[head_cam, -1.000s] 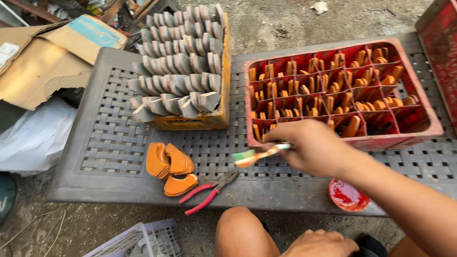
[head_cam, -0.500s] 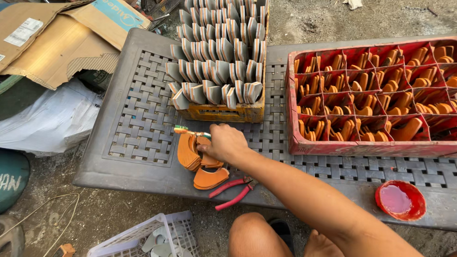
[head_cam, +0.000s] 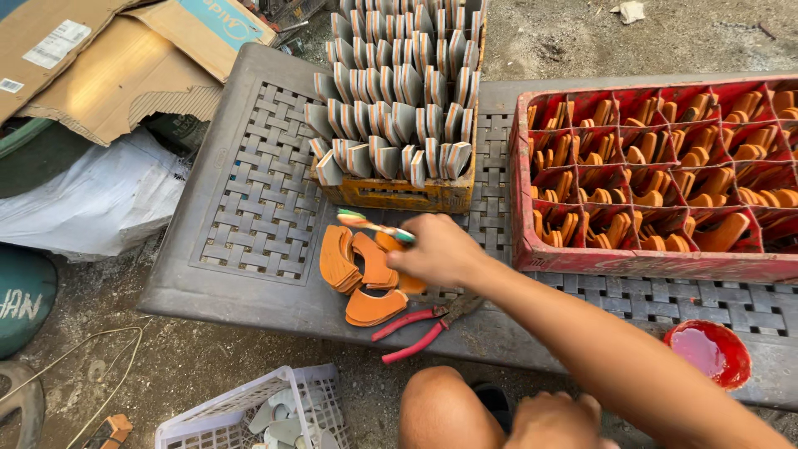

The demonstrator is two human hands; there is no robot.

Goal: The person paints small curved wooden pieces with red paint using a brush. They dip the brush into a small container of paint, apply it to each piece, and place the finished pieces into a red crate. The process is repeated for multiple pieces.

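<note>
Grey lattice worktop (head_cam: 249, 208) under everything. Red divided crate (head_cam: 648, 258) of orange pieces sits right of the right hand (head_cam: 436, 254); yellow crate (head_cam: 399, 193) of grey-faced pieces just beyond it. Right hand is closed around a small brush (head_cam: 374, 224), over the loose orange curved pieces (head_cam: 362, 270). Best to steady one piece and stroke lightly. Red-handled pliers (head_cam: 420, 324) just nearer. Left hand (head_cam: 553, 420) rests low; grip unclear.
</note>
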